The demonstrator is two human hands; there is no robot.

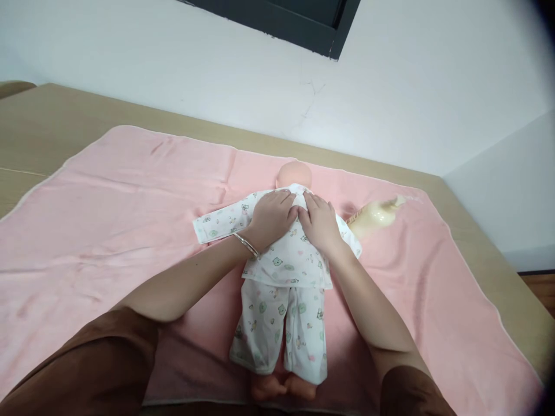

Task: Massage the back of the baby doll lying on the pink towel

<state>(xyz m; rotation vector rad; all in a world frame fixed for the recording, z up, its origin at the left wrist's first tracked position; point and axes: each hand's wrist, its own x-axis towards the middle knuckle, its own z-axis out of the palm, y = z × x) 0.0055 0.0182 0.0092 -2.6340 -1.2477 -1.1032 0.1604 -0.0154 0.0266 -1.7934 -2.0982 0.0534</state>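
Note:
A baby doll lies on its back on a pink towel, head away from me, feet toward me. It wears a white printed shirt and matching trousers. My left hand, with a bangle at the wrist, rests on the doll's chest, its fingers curled at the shirt's collar. Beside it, my right hand also lies on the chest, fingers pressed on the shirt near the neck. The fingertips of both hands meet at the shirt's front opening.
A cream baby bottle lies on the towel just right of the doll's shoulder. The towel covers a wooden table set against a white wall. The table's right edge drops off at the far right.

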